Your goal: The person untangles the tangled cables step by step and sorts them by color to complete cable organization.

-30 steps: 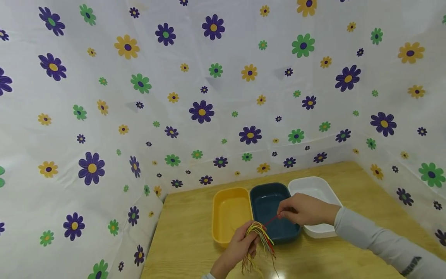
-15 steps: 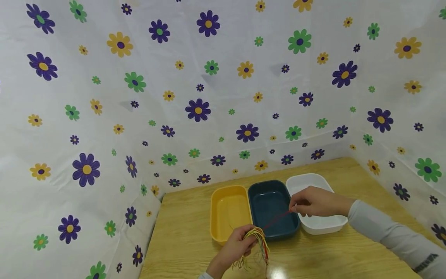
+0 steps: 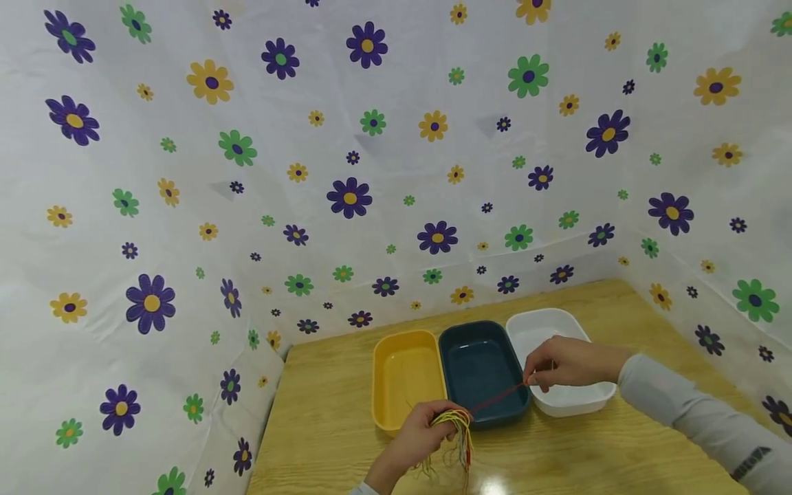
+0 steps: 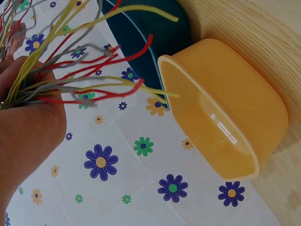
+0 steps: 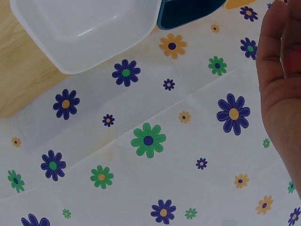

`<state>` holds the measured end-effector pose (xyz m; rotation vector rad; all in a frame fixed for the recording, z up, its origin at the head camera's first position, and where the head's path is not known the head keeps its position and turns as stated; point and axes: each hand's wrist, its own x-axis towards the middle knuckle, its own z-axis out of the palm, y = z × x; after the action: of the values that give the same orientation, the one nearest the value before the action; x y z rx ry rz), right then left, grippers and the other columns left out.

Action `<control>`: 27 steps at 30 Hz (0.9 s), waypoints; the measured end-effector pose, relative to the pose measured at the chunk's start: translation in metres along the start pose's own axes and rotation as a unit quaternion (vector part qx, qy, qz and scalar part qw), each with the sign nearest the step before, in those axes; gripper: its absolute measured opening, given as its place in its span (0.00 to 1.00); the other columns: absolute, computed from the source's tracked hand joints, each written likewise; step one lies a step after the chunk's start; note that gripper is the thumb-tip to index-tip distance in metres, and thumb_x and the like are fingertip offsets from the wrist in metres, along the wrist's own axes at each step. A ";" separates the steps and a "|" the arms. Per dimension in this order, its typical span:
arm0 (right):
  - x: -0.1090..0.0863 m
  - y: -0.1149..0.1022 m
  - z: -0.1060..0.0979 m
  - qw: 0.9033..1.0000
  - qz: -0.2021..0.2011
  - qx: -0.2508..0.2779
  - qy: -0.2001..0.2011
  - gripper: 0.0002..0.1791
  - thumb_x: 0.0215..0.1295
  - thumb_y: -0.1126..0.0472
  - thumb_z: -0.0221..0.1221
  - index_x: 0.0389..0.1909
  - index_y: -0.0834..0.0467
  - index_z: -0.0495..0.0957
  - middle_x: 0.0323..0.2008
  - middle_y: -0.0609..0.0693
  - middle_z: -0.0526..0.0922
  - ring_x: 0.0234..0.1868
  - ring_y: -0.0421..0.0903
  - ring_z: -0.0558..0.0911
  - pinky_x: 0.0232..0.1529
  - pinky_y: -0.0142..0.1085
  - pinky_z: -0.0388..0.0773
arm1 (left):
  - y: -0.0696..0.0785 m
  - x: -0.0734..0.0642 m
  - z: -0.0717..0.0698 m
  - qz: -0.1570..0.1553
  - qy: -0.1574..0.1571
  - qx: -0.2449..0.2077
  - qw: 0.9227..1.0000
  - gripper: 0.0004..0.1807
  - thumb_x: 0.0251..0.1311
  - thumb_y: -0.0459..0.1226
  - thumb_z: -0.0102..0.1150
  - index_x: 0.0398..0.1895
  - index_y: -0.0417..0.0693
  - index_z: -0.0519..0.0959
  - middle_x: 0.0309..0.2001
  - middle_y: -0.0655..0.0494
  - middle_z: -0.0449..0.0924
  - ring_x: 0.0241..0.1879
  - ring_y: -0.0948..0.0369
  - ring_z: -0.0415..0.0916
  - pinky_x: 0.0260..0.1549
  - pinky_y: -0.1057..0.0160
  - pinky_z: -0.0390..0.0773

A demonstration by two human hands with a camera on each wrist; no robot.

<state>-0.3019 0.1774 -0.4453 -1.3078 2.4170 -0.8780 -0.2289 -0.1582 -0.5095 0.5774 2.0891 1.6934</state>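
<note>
My left hand grips a bundle of thin yarn strands in yellow, red and grey, their ends hanging below the fingers. In the left wrist view the loose yarn ends fan out past the thumb side of that hand. Between thumb and fingertips, my right hand pinches a red strand. This strand runs taut from the bundle across the front of the dark blue tray. Only part of the right hand shows in its wrist view, and its fingertips are cut off.
To the left of the blue tray stands a yellow tray, with what looks like a thin yellow strand inside. A white tray is on its right, partly behind my right hand. A flowered sheet encloses the wooden table.
My right hand has moved right, away from the left hand, and the stretch of red strand between them has lengthened. The left hand keeps its grip on the bundle and has shifted slightly left.
</note>
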 end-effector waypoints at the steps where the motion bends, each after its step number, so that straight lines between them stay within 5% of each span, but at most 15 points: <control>1: 0.002 0.001 0.002 1.000 -0.001 -0.007 0.004 0.06 0.75 0.58 0.62 0.41 0.47 0.89 0.32 0.33 0.83 0.33 0.29 0.79 0.36 0.32 0.79 | 0.000 -0.001 -0.002 -0.006 0.005 -0.004 1.000 0.15 0.73 0.26 0.50 0.55 0.34 0.83 0.29 0.55 0.76 0.13 0.70 0.53 0.15 0.73 0.57; 5: 0.010 0.006 0.007 0.998 0.013 -0.040 0.041 0.05 0.72 0.57 0.65 0.38 0.49 0.90 0.34 0.34 0.82 0.36 0.29 0.77 0.40 0.33 0.79 | -0.002 -0.009 -0.006 -0.032 0.032 -0.023 0.999 0.18 0.75 0.27 0.47 0.61 0.36 0.80 0.27 0.56 0.76 0.13 0.68 0.52 0.14 0.72 0.57; 8: 0.017 0.012 0.005 0.995 0.049 -0.015 0.084 0.06 0.71 0.59 0.64 0.37 0.54 0.89 0.32 0.37 0.85 0.33 0.30 0.77 0.37 0.31 0.79 | -0.005 -0.013 -0.009 -0.043 0.076 -0.037 0.996 0.17 0.75 0.28 0.48 0.62 0.35 0.78 0.26 0.57 0.73 0.14 0.67 0.54 0.15 0.71 0.58; 12: 0.029 0.024 0.005 0.985 0.109 0.033 0.129 0.08 0.71 0.60 0.63 0.37 0.59 0.88 0.29 0.43 0.86 0.31 0.36 0.79 0.36 0.32 0.79 | -0.008 -0.014 -0.008 -0.021 0.122 0.014 0.992 0.13 0.72 0.28 0.51 0.54 0.33 0.81 0.25 0.59 0.71 0.19 0.68 0.62 0.20 0.70 0.65; 16: 0.052 0.032 0.018 0.973 0.163 0.072 0.145 0.10 0.70 0.62 0.62 0.36 0.64 0.88 0.27 0.48 0.86 0.31 0.44 0.82 0.35 0.36 0.81 | -0.005 -0.021 -0.006 -0.008 0.103 0.093 0.990 0.11 0.67 0.27 0.55 0.47 0.38 0.84 0.30 0.58 0.77 0.27 0.70 0.69 0.30 0.71 0.69; 21: 0.080 0.042 0.041 0.958 0.234 0.079 0.148 0.11 0.68 0.61 0.62 0.34 0.66 0.88 0.28 0.50 0.87 0.31 0.46 0.84 0.36 0.40 0.82 | 0.005 -0.029 -0.003 -0.019 0.086 0.106 0.990 0.10 0.68 0.29 0.56 0.45 0.45 0.85 0.38 0.57 0.85 0.31 0.70 0.72 0.32 0.71 0.71; 27: 0.102 0.051 0.068 0.947 0.296 0.018 0.122 0.09 0.61 0.58 0.64 0.28 0.58 0.89 0.26 0.46 0.86 0.27 0.43 0.80 0.31 0.40 0.78 | 0.012 -0.039 -0.008 0.006 0.083 0.116 0.990 0.08 0.72 0.32 0.57 0.46 0.46 0.85 0.42 0.60 0.86 0.36 0.72 0.75 0.40 0.71 0.76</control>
<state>-0.3611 0.0881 -0.5239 -0.4130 2.7213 -0.9307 -0.1992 -0.1835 -0.4951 0.5318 2.4265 1.5638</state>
